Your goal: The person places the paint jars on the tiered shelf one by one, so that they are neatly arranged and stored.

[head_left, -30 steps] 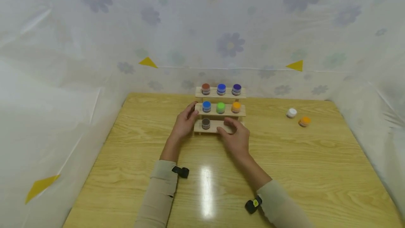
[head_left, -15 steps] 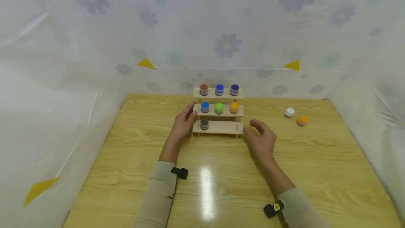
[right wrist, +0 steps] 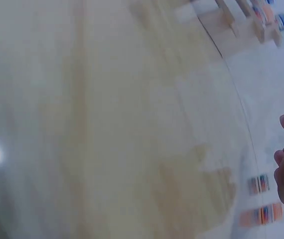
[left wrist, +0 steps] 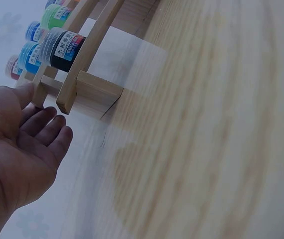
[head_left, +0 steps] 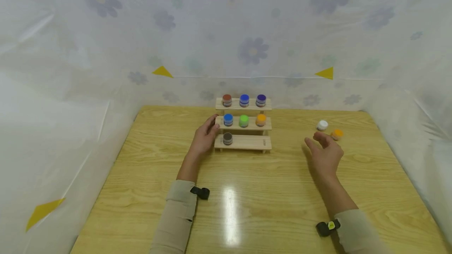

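A three-step wooden display rack (head_left: 247, 142) stands at the back of the table, holding small paint jars. My left hand (head_left: 205, 136) grips its left end at the middle step, thumb up against the board and fingers curled behind, as the left wrist view also shows. A black paint jar (left wrist: 62, 50) sits at the left of the lowest step. My right hand (head_left: 325, 156) holds nothing; its thumb and fingers are parted, just in front of a white-lidded jar (head_left: 322, 125) and an orange jar (head_left: 337, 134) on the table.
On the middle step are a blue jar (head_left: 228, 120), a green jar (head_left: 244, 121) and an orange-lidded jar (head_left: 261, 120). Brown, blue and purple jars line the top step. A flowered white sheet (head_left: 212, 30) hangs close behind the wooden table (head_left: 282, 191).
My right hand has moved from the lowest step of the rack rightward to the two loose jars, with nothing in it. My left hand has stayed on the rack.
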Demonstrator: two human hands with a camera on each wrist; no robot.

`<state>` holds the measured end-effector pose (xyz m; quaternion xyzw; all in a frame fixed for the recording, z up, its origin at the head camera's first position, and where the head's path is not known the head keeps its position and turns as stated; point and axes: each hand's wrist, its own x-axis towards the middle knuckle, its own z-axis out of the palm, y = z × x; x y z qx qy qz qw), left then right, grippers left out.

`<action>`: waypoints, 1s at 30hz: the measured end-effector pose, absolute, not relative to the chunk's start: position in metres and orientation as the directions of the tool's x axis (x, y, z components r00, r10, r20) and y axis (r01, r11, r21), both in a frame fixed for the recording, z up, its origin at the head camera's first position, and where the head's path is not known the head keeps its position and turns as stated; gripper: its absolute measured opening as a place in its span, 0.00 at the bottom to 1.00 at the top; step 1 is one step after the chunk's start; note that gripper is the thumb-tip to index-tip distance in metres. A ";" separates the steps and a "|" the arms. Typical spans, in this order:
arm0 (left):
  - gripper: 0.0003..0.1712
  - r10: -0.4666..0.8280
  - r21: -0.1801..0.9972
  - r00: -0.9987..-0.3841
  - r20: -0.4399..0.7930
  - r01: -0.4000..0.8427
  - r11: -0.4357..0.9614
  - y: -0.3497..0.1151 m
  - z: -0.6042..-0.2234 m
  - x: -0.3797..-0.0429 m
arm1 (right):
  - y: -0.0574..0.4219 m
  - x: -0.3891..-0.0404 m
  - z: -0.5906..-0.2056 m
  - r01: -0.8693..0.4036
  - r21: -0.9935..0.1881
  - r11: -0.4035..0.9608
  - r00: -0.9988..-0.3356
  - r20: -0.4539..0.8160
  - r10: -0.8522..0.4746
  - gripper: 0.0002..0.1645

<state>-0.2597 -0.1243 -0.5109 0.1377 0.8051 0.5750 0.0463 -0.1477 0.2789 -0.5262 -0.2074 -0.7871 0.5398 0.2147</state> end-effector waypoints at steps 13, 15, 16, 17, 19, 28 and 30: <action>0.34 0.269 0.930 -0.960 0.080 0.169 0.327 -0.124 -0.511 -0.259 | 0.345 -0.144 -0.530 0.185 -0.954 0.235 -0.632 0.067 0.772 0.33; 0.33 0.270 0.932 -0.960 0.076 0.164 0.323 -0.123 -0.511 -0.259 | 0.352 -0.146 -0.533 0.196 -0.957 0.215 -0.611 0.052 0.790 0.34; 0.33 0.270 0.933 -0.960 0.072 0.161 0.322 -0.123 -0.511 -0.259 | 0.355 -0.147 -0.534 0.196 -0.957 0.212 -0.602 0.053 0.797 0.35; 0.33 0.269 0.934 -0.961 0.069 0.157 0.321 -0.123 -0.511 -0.259 | 0.357 -0.149 -0.536 0.194 -0.960 0.202 -0.596 0.048 0.802 0.35; 0.33 0.268 0.935 -0.961 0.065 0.152 0.320 -0.124 -0.510 -0.258 | 0.362 -0.152 -0.538 0.187 -0.965 0.183 -0.596 0.037 0.802 0.36; 0.34 0.277 0.930 -0.957 0.086 0.177 0.321 -0.125 -0.512 -0.259 | 0.374 -0.166 -0.542 0.222 -0.964 0.149 -0.641 -0.029 0.767 0.37; 0.34 0.279 0.931 -0.956 0.087 0.177 0.318 -0.125 -0.512 -0.259 | 0.374 -0.167 -0.541 0.220 -0.964 0.151 -0.652 -0.030 0.757 0.36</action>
